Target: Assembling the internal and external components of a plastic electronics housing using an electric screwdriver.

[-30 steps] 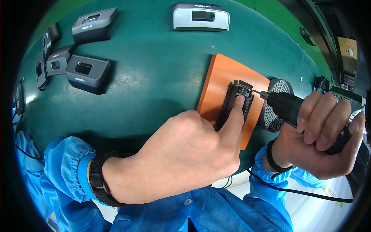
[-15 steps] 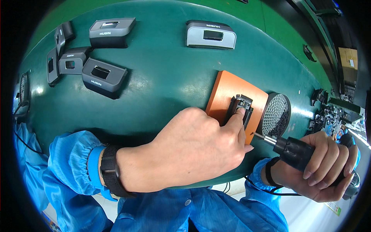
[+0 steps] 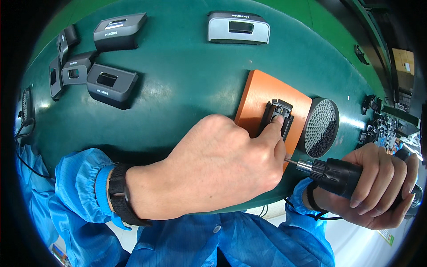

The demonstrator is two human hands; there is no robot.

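Note:
My left hand point(image 3: 222, 162) lies across the middle, its index fingertip pressing on a small black plastic part point(image 3: 283, 106) with a detailed inside. That part sits in a recess or mount on an orange block point(image 3: 269, 86). The left hand's other fingers are curled and mostly hidden. In my right hand point(image 3: 378, 182) is a black electric screwdriver point(image 3: 331, 174), held sideways with fingers wrapped round its body. Its thin bit points left and reaches beside the left hand, near the block's lower right edge; whether a screw is on the tip I cannot tell.
Right of the block stands a round grey dimpled dish point(image 3: 318, 116) with many small black screws point(image 3: 327, 138). Several grey-and-black housings point(image 3: 112, 84) lie at the far left of the green table point(image 3: 178, 89); a silver one point(image 3: 239, 27) lies at the back.
The bit tip has come slightly left and down, close to my left hand. The fingertip stays on the black part. The whole view has shifted a little.

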